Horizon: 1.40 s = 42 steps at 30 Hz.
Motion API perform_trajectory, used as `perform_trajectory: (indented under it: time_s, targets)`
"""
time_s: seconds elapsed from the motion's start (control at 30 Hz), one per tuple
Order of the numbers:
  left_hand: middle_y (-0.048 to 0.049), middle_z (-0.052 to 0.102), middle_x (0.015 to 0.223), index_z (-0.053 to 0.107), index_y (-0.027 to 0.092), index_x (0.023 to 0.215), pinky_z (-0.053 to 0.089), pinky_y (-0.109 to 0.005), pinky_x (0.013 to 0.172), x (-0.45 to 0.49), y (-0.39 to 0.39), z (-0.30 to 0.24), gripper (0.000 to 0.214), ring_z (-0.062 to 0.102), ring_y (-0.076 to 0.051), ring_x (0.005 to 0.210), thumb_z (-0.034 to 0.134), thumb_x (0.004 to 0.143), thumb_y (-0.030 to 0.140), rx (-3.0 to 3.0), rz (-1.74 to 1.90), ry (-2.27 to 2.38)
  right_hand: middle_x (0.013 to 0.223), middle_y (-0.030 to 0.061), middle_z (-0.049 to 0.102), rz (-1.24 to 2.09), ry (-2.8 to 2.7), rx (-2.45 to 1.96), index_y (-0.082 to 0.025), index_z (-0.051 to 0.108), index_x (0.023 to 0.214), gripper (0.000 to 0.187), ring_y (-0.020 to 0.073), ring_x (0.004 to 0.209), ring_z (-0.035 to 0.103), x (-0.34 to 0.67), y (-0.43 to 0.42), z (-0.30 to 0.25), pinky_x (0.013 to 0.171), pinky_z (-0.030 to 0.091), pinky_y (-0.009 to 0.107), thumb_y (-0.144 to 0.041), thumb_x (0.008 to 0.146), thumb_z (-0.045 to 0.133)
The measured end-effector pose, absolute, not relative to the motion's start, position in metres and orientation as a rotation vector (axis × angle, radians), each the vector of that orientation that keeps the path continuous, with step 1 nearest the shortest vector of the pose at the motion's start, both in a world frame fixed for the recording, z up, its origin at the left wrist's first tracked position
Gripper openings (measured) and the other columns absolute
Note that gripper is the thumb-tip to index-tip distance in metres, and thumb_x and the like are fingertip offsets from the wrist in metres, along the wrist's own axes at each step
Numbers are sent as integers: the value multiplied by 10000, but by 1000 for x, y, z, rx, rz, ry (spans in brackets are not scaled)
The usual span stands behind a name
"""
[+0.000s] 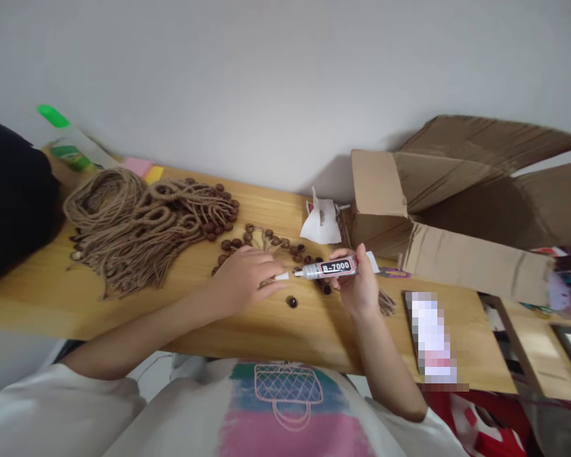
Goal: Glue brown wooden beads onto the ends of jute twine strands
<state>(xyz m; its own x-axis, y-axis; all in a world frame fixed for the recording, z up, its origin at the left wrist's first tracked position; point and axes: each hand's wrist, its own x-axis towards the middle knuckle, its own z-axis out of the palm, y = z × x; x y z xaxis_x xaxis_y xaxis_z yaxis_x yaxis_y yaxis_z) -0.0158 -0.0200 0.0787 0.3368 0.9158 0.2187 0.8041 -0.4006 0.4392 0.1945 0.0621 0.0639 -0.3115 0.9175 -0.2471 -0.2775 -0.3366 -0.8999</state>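
Observation:
My right hand (361, 285) is closed round a B-7000 glue tube (335, 268), held nearly level with its thin nozzle pointing left. Facing that nozzle, a small white cap (281, 277) sticks out between the fingertips of my left hand (240, 279); a slight gap separates cap and nozzle. A single dark brown bead (292, 302) lies on the table just below the gap. More brown beads (273, 241) on thin cords are scattered behind both hands, some partly hidden by them. Cord ends (386, 303) show beside my right wrist.
A large heap of brown cords (137, 222) with beads lies at left, near a green-capped bottle (73, 146). Crumpled white paper (322, 222) stands near an open cardboard box (380, 184). A phone (431, 336) lies at right. A person's dark-haired head (14, 197) is far left.

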Motion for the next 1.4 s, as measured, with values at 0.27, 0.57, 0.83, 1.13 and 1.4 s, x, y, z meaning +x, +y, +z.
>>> perform_trajectory:
  time_s: [0.27,0.57,0.83,1.13,1.4]
  targets:
    - [0,646,745,674,189,799,330,-307,724,-11,-8,71,233,539,-143,708,514,919,309,2499,595,1597,404,-3,495,1879,-994,-1026,-135,633,699,591,90,315,416,206,68,52,324,304,179,-723,647,626]
    - [-21,654,764,700,192,830,357,-323,715,-15,7,66,244,549,-162,721,501,924,297,2556,516,1640,406,-12,487,1798,-885,-1169,-135,602,697,567,78,317,398,208,73,47,314,241,166,-702,704,569]
    - [-32,684,805,703,205,864,388,-348,725,-33,21,61,232,599,-190,772,497,920,296,2538,444,1761,393,-17,472,1741,-741,-1179,-148,592,686,557,79,309,365,209,79,39,298,228,170,-705,685,575]
    - [-105,675,892,708,164,895,403,-369,726,-59,105,44,240,600,-268,893,502,897,286,2621,-6,1995,392,-9,473,1914,-768,-1101,-123,615,659,626,69,309,363,199,70,35,323,255,170,-736,550,668]
    - [-123,675,902,691,149,865,410,-359,755,-70,119,34,225,598,-257,898,495,882,259,2708,-44,1907,375,-14,461,1915,-805,-1086,-122,619,645,635,68,308,356,200,69,38,331,255,175,-748,548,660]
